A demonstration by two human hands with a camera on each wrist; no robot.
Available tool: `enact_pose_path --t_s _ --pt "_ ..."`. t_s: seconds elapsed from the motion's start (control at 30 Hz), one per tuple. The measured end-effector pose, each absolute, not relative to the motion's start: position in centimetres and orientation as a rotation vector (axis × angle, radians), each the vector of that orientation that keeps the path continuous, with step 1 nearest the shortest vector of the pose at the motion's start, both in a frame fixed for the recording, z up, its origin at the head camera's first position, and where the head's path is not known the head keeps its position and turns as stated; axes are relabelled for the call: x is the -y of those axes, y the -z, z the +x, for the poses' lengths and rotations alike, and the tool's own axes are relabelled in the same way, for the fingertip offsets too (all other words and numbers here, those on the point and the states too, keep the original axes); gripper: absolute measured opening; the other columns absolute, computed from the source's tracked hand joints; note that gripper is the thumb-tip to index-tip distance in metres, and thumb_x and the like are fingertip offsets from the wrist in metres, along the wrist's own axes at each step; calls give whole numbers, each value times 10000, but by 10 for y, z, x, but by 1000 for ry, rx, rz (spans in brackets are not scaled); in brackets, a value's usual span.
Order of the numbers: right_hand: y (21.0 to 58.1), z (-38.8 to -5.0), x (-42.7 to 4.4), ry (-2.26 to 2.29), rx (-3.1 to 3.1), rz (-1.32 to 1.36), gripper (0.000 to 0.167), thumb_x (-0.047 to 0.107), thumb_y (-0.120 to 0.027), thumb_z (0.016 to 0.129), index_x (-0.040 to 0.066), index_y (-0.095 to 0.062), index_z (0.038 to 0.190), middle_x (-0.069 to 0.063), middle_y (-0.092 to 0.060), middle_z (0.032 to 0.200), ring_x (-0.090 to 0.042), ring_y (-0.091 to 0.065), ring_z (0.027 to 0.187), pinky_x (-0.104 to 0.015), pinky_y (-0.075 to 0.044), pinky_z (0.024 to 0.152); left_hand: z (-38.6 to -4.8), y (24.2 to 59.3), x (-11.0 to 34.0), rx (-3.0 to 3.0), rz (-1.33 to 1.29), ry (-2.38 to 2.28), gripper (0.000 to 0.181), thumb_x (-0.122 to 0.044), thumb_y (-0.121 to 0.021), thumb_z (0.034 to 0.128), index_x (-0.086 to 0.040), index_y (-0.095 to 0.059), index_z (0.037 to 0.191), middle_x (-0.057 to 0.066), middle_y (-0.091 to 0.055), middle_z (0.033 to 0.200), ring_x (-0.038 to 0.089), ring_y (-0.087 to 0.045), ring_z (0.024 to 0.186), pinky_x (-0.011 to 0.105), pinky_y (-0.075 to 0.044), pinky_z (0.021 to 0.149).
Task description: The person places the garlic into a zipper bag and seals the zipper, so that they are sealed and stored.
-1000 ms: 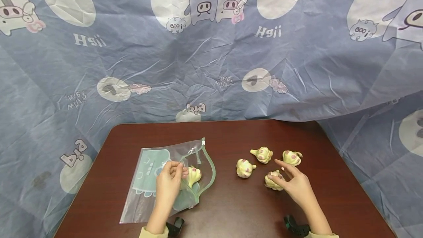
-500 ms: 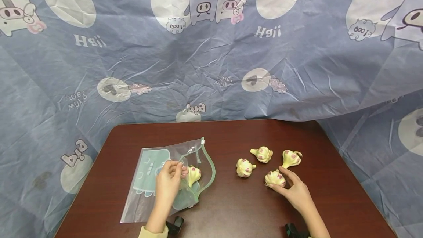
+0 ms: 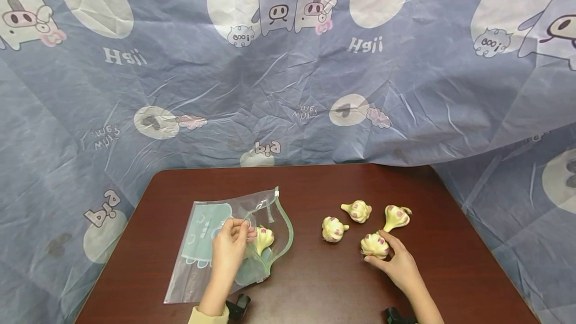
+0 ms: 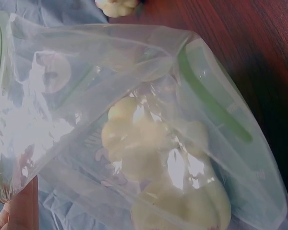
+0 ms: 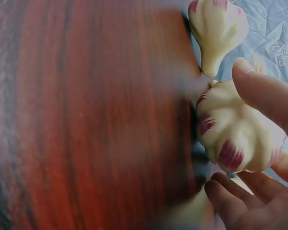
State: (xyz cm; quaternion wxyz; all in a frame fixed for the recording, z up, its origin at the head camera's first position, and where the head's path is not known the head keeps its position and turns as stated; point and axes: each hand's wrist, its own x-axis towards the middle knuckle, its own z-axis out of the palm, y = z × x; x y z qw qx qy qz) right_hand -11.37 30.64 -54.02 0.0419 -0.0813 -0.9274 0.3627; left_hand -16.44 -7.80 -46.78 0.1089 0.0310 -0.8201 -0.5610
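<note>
Garlic bulb (image 3: 374, 246), right hand (image 3: 399, 264) now around it

A clear zip bag (image 3: 184, 281), printed pale green, lies on the counter (image 3: 310, 284) at left, its green-edged mouth pinched agape by the left hand (image 3: 230, 246), two cream garlic bulbs (image 4: 182, 208) showing inside. Of four purple-flecked ones outside, the left bulb (image 3: 332, 230) points its neck right, the far bulb (image 3: 359, 211) left, the right bulb (image 3: 396, 217) nearward; the right hand (image 3: 401, 265) curls round the near bulb (image 3: 374, 246).
</note>
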Motion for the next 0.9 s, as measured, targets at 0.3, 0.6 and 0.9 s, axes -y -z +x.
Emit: enact_pose_path --t_s 0.3,0.6,0.9 --pt "545 -116 -308 -1111 2849 -288 877 373 -862 740 20 -457 1434 -271 -475 1427 -395 -573 1188 -480 -519 899 -165 468 78 2440 116 1647 128 -97 -585 984 25 -624 989 146 -755 852 177 -745 713 146 -554 628" --pt "546 -116 -308 -1212 2845 -331 826 296 -842 779 37 -440 1452 -255 -425 1480 -441 -489 1305 -449 -511 975 -164 466 78 2429 112 1643 121 -95 -592 981 20 -630 977 143 -756 842 168 -745 705 143 -550 626" --pt "544 -116 -309 -1225 2852 -359 814 322 -827 793 42 -441 1453 -275 -410 1483 -458 -512 1277 -400 -547 929 -164 465 78 2423 108 1639 133 -105 -594 984 23 -630 977 144 -757 842 180 -747 707 126 -538 625"
